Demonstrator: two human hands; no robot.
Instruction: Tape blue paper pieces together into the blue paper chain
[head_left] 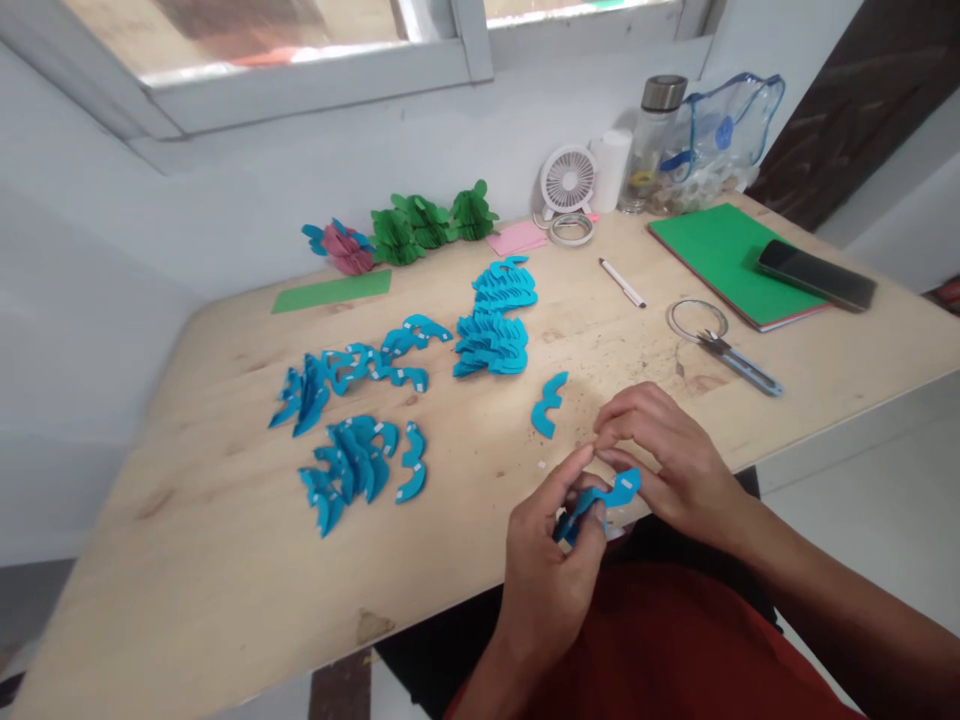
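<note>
My left hand (551, 555) is closed on a blue paper cutout (626, 486) with wavy edges and a small white piece stuck near its end. Close beside it, my right hand (667, 455) has its thumb and fingers pinched together, the tips meeting my left index finger; whatever is between them is too small to make out. Just beyond my hands a single blue cutout (550, 405) lies on the table. Further left are loose blue cutouts with white bits on them (352, 460), and stacked blue cutouts (491, 343) rest near the middle.
Along the wall stand green paper shapes (427, 222), a pink-and-blue one (346, 248), a small fan (568, 182), a tape roll (571, 231) and a bottle (654, 145). At right lie a pen (622, 283), a cutter (741, 363), green sheets (731, 255) and a phone (817, 275).
</note>
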